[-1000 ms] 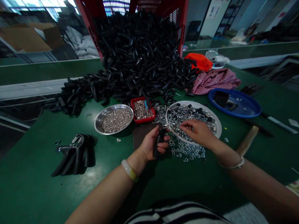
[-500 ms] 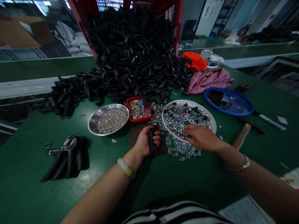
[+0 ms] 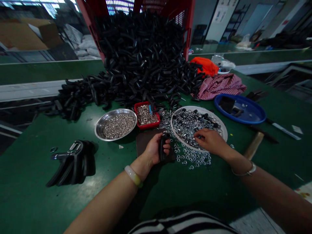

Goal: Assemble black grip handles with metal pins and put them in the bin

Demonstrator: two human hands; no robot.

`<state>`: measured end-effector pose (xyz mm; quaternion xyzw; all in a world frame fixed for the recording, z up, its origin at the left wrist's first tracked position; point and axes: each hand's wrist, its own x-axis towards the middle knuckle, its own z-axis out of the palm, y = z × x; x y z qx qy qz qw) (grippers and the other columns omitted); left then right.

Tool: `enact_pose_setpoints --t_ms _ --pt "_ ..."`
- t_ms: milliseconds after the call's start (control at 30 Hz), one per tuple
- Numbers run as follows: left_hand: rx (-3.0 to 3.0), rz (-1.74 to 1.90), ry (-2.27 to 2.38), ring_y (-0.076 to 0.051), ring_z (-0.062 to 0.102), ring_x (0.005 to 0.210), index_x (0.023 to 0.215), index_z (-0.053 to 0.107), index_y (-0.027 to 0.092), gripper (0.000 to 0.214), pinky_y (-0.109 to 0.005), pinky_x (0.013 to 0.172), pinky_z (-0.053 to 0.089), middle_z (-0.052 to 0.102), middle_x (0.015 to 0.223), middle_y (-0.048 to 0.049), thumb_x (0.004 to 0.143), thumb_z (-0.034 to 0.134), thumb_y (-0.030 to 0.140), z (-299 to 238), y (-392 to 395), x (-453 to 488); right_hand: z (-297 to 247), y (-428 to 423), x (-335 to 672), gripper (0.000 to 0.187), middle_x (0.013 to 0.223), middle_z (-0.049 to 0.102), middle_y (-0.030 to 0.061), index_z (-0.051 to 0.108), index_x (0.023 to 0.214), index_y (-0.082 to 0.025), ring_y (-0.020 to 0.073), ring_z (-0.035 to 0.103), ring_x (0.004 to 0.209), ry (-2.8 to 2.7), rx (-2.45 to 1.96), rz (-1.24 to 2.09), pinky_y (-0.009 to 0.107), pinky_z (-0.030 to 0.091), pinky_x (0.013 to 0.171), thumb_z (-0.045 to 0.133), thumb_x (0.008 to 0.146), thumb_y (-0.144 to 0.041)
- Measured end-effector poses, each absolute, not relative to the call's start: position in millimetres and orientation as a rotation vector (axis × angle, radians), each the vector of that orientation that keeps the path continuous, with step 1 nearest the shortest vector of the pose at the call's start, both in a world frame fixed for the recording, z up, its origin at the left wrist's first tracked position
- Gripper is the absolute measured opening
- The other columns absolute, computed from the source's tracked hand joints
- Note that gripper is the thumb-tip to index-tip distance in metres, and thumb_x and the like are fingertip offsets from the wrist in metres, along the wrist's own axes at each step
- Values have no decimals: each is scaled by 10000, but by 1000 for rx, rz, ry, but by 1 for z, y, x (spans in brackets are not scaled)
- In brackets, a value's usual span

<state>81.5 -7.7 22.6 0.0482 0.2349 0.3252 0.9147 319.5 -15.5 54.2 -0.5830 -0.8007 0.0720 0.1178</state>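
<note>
The left hand (image 3: 153, 150) is gripping a black plastic handle (image 3: 163, 148) fully, fingers wrapped around it, just left of a white plate (image 3: 224, 134) on the green surface (image 3: 36, 191); the handle is likely rigid and light, so it is best held along its shaft. The right hand (image 3: 211, 141) is half curled, fingertips working among small steel nuts (image 3: 192, 125) on the plate, and whether it is holding 1 cannot be told.

Left-hand fingers (image 3: 166, 150) hide most of the black grip (image 3: 162, 153)
</note>
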Motion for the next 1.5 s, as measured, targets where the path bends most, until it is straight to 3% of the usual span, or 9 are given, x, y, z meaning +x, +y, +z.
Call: enact_pose_setpoints --t_ms 100,200,467,633,933,1300,1433,1500 --pt "151 601 520 -41 378 420 768 489 137 202 -120 342 299 458 633 7 818 425 322 25 -11 92 66 -16 303 163 688 636 19 634 805 -179 131 569 566 -2101 -1707 454 278 443 574 509 729 -250" --pt "171 580 527 -41 398 413 815 524 127 229 -129 330 306 516 685 -16 827 406 322 29 -14 103 78 -17 277 157 668 647 3 629 816 -186 126 590 571 -1992 -1590 696 252 446 548 516 721 -240" --pt "149 717 615 -20 390 398 802 528 110 262 -108 315 281 502 669 -4 862 413 338 29 -20 107 85 -13 245 239 839 673 31 671 837 -197 157 599 788 -2349 -1544 347 286 437 728 471 737 -112" --pt "179 823 704 -5 362 379 801 514 118 249 -102 320 270 488 645 12 854 461 356 30 -21 111 85 -15 240 272 859 675 60 676 836 -185 179 601 778 -2437 -1621 294 299 427 694 424 769 -110" --pt "316 965 797 -16 378 397 760 437 168 337 -114 335 275 471 628 49 703 656 419 30 -25 114 80 -16 231 278 853 652 137 628 862 -107 223 600 791 -2512 -1813 83 308 400 674 355 806 -116" --pt "374 963 757 -8 325 379 724 428 171 415 -106 341 241 397 535 81 638 685 486 28 -28 116 71 -27 223 288 934 609 123 579 989 -124 213 562 881 -2448 -1821 141 288 392 741 329 848 -147" --pt "390 937 776 0 304 361 712 453 162 400 -104 318 215 383 514 91 595 742 412 31 -27 111 71 -24 229 290 918 616 87 600 944 -153 179 564 857 -2467 -1651 288 276 404 743 323 865 -187" --pt "333 930 749 17 285 352 742 487 147 357 -96 309 210 454 565 74 622 735 375 34 -23 106 73 -12 243 310 919 623 76 616 944 -171 178 565 852 -2479 -1589 292 288 411 743 326 884 -263"
